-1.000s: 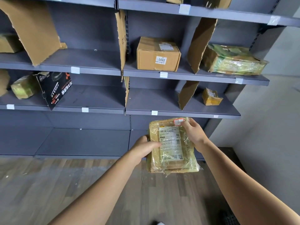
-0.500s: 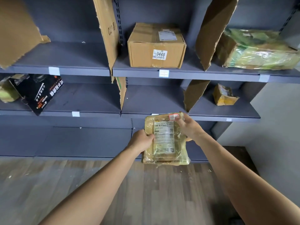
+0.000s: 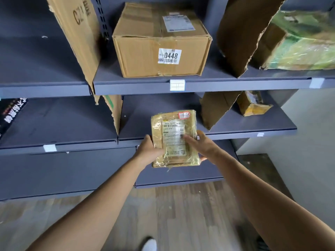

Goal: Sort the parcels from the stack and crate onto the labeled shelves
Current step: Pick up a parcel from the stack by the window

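Note:
A flat parcel wrapped in yellowish tape, with a white shipping label and a small red sticker, is held up in front of the middle shelf. My left hand grips its left edge. My right hand holds its right edge, with fingers lying across the label. The parcel's far end reaches over the shelf's front lip, between two cardboard dividers.
A brown box marked 0448 stands on the shelf above. A green-wrapped parcel lies at the upper right, a small yellow parcel right of the divider, a black box at far left. White label tags mark the shelf edges. Wooden floor below.
I have stepped closer to the shelves. The parcel has risen and gone forward to the middle shelf's edge. My right hand slid from the parcel's top corner down to its right side.

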A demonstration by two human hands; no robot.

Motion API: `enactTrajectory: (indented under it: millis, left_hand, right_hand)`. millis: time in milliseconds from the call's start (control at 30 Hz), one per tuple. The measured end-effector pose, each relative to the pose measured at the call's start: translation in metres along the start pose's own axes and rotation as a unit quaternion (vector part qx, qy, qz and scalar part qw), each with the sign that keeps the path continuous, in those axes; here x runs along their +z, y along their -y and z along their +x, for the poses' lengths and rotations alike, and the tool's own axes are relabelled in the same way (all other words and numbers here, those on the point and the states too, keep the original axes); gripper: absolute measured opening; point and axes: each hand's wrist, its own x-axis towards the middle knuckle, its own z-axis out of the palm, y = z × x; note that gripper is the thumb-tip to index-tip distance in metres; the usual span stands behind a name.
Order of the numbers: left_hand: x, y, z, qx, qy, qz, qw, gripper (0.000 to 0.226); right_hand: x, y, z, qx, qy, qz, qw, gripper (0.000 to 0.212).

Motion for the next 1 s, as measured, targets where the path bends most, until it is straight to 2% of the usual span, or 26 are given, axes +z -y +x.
enactTrajectory:
  millis: [133, 267, 333, 400, 467, 567, 633, 767, 900, 1000]
  left_hand:
    - [-0.009, -0.001, 0.035, -0.006, 0.014, -0.038, 0.999, 0.053]
    - [-0.016, 0.006, 0.056, 0.033, 0.037, -0.054, 0.997, 0.087]
    - [-0.017, 0.013, 0.063, 0.051, 0.043, -0.047, 0.997, 0.083]
    - [-0.016, 0.021, 0.072, 0.06, 0.024, -0.034, 0.997, 0.074]
    - [-0.012, 0.03, 0.082, 0.06, -0.027, -0.031, 0.997, 0.062]
    - [-0.008, 0.036, 0.099, 0.05, -0.115, -0.019, 0.992, 0.033]
    - [-0.008, 0.033, 0.109, 0.048, -0.128, -0.018, 0.99, 0.026]
    - [-0.013, 0.015, 0.135, 0.06, -0.093, -0.041, 0.993, 0.023]
    - [-0.018, -0.002, 0.167, 0.066, -0.033, -0.114, 0.991, 0.035]
    - [-0.019, -0.003, 0.183, 0.057, -0.009, -0.115, 0.992, 0.043]
  right_hand:
    - [0.009, 0.006, 0.034, -0.013, -0.013, 0.006, 1.0, 0.061]
    - [0.016, 0.004, 0.05, -0.055, -0.053, -0.014, 0.997, 0.057]
    - [0.014, 0.0, 0.056, -0.074, -0.063, 0.007, 0.995, 0.057]
    - [0.015, -0.003, 0.061, -0.088, -0.054, -0.005, 0.995, 0.048]
    - [0.02, -0.005, 0.067, -0.097, -0.074, -0.03, 0.992, 0.043]
    - [0.031, -0.004, 0.073, -0.084, -0.137, -0.048, 0.986, 0.05]
    - [0.037, -0.003, 0.079, -0.081, -0.156, -0.02, 0.984, 0.054]
    - [0.041, 0.006, 0.1, -0.064, -0.133, 0.036, 0.988, 0.053]
    - [0.039, 0.026, 0.125, -0.065, -0.107, 0.001, 0.992, 0.061]
    - [0.036, 0.037, 0.134, -0.058, -0.104, -0.013, 0.993, 0.063]
